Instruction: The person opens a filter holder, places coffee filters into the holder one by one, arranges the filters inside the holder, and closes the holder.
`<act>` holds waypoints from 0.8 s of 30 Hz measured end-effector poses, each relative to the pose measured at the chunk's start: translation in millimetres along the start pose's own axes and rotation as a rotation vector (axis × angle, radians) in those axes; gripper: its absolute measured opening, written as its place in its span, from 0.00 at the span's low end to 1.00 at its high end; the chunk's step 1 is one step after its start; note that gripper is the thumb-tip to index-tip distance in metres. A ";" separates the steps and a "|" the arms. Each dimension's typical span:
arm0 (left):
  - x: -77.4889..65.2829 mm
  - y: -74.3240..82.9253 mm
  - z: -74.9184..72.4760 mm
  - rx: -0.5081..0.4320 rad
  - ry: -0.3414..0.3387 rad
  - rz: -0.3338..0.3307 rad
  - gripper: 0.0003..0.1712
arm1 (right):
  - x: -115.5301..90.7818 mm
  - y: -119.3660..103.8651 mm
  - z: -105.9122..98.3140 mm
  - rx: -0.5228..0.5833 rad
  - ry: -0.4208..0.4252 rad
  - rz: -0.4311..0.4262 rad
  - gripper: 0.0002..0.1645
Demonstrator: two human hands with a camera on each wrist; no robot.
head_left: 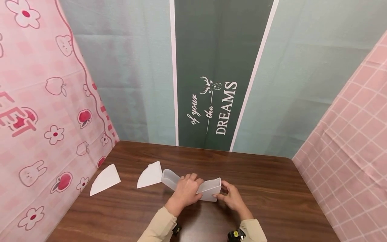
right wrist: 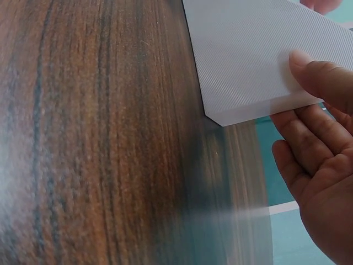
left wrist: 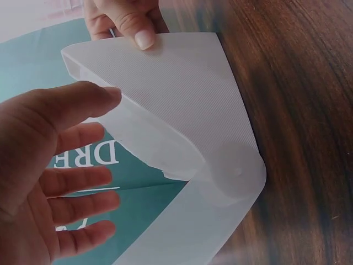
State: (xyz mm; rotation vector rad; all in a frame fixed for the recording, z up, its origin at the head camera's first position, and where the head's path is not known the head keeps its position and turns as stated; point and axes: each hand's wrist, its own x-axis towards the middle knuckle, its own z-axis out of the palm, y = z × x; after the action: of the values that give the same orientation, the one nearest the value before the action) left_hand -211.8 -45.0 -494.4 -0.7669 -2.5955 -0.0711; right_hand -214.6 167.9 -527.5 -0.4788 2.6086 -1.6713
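A white, translucent hinged plastic case (head_left: 209,194) stands on edge on the table, spread open in a V. One half has a finely ribbed side (left wrist: 187,88), and the smooth, clearer half (left wrist: 171,226) swings away from a round hinge (left wrist: 237,171). My right hand (head_left: 232,197) pinches the ribbed half at its right end, thumb (right wrist: 320,74) on the near face and fingers behind. Over the case's open top is my left hand (head_left: 186,189). Its fingers are spread and loosely straight, and the thumb (left wrist: 99,99) lies right at the rim.
Two fan-shaped white pieces, like cone coffee filters, lie to the left: one filter-like piece (head_left: 106,179) at the far left, the other (head_left: 150,174) beside the case's left end. The brown wooden table (head_left: 272,201) ends at hanging cloths behind and at both sides.
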 end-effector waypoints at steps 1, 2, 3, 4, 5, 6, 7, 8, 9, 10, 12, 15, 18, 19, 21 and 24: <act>0.1 0.2 0.4 0.000 0.002 0.000 0.23 | -0.8 -4.3 -0.6 0.005 -0.001 -0.003 0.24; 0.3 0.3 0.6 -0.001 0.004 -0.002 0.23 | -1.6 -8.0 -1.3 0.010 -0.001 -0.008 0.23; 0.3 0.4 0.7 -0.001 0.004 -0.004 0.23 | -2.2 -11.1 -1.6 0.013 0.000 -0.005 0.23; 0.2 0.4 0.5 -0.001 0.005 -0.005 0.23 | -2.5 -11.9 -1.9 0.010 -0.002 -0.007 0.23; 0.1 0.4 0.5 0.000 0.006 -0.006 0.22 | -2.1 -10.3 -1.6 0.009 0.000 -0.005 0.23; -0.1 0.4 0.1 0.000 0.007 -0.007 0.22 | -1.4 -7.5 -1.2 0.002 0.001 -0.005 0.23; -0.5 0.3 -0.7 -0.001 0.011 -0.007 0.22 | -0.5 -3.4 -0.7 -0.004 0.001 -0.003 0.24; -1.1 0.3 -1.8 -0.002 0.015 -0.006 0.21 | 0.4 1.3 0.0 -0.008 0.002 -0.001 0.24; -1.9 0.2 -3.0 -0.001 0.019 -0.005 0.21 | 1.2 6.2 0.6 -0.013 0.002 -0.001 0.24; -2.6 0.0 -4.3 0.000 0.025 -0.003 0.21 | 1.9 10.9 0.9 -0.018 0.003 0.000 0.24; -4.6 -0.3 -8.1 0.002 0.037 -0.001 0.20 | 3.0 18.1 1.2 -0.025 0.003 0.003 0.25; -6.9 -2.3 -15.3 0.008 0.046 -0.009 0.20 | 3.0 22.2 0.6 -0.025 0.004 -0.009 0.25; -7.9 -6.0 -22.4 0.007 0.041 -0.025 0.20 | 3.1 21.9 0.4 -0.033 0.005 -0.008 0.26; -8.0 -7.7 -24.6 0.006 0.035 -0.031 0.20 | 3.3 21.2 0.4 -0.038 0.007 -0.002 0.26; -8.5 -10.8 -27.9 -0.005 0.025 -0.041 0.20 | 3.4 19.5 0.4 -0.047 0.009 0.003 0.26; -10.3 -14.7 -31.6 -0.020 0.018 -0.059 0.21 | 3.9 19.1 0.3 -0.059 0.006 0.006 0.26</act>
State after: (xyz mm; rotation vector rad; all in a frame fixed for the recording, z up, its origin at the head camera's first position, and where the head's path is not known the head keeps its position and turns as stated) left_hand -199.6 -67.9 -469.0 -0.6940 -2.6042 -0.1214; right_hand -223.0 174.0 -544.0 -0.4674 2.6674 -1.6012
